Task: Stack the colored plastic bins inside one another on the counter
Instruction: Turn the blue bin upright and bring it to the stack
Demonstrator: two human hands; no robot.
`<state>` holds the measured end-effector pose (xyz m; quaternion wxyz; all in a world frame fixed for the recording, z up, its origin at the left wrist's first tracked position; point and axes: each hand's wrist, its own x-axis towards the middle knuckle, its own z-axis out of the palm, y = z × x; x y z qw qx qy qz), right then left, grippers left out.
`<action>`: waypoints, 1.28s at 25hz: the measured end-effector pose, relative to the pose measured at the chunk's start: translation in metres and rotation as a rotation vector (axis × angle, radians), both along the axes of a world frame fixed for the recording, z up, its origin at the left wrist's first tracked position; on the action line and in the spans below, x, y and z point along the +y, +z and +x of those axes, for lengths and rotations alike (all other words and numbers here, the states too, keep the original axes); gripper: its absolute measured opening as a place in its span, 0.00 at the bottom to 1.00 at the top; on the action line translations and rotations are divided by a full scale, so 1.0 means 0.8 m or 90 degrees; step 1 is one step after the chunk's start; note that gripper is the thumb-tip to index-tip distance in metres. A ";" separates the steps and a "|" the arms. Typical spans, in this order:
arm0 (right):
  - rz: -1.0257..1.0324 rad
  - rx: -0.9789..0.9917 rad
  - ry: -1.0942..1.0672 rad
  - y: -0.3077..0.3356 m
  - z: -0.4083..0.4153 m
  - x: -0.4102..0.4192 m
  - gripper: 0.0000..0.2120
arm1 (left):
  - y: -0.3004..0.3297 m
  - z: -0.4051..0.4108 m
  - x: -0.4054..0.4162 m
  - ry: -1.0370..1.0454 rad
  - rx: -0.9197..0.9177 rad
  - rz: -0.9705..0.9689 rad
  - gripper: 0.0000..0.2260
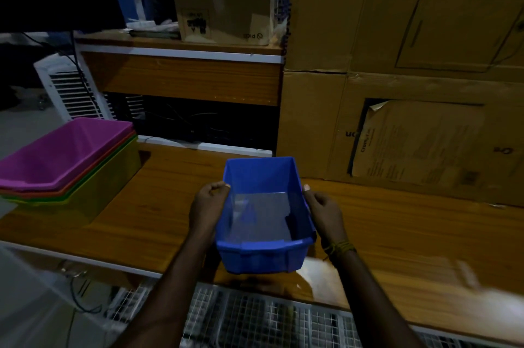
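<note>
A blue plastic bin (262, 217) is in the middle of the head view, over the near part of the wooden counter (158, 205). My left hand (208, 205) grips its left rim and my right hand (323, 213) grips its right rim. The bin is empty and looks slightly raised at its near end. At the far left of the counter stands a nested stack of bins (65, 166): a purple one on top, then orange, green and yellow-green rims showing beneath it.
Large cardboard boxes (411, 120) wall off the counter's back right. A wooden shelf unit (181, 75) with a small carton stands behind. A wire mesh rack (255, 319) lies below the counter's near edge. A white vented appliance (71, 89) is behind the stack.
</note>
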<state>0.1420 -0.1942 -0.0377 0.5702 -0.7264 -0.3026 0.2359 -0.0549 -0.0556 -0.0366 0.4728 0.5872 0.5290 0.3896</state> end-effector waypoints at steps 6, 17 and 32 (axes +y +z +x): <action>-0.025 -0.045 0.025 -0.025 -0.018 -0.011 0.09 | -0.028 0.015 -0.038 0.029 0.207 0.103 0.13; -0.117 -0.164 -0.037 -0.048 -0.051 0.008 0.14 | -0.055 0.013 -0.052 0.005 0.337 0.158 0.15; -0.121 -0.253 -0.173 -0.016 -0.284 0.163 0.20 | -0.016 -0.194 0.130 -0.072 0.225 0.249 0.09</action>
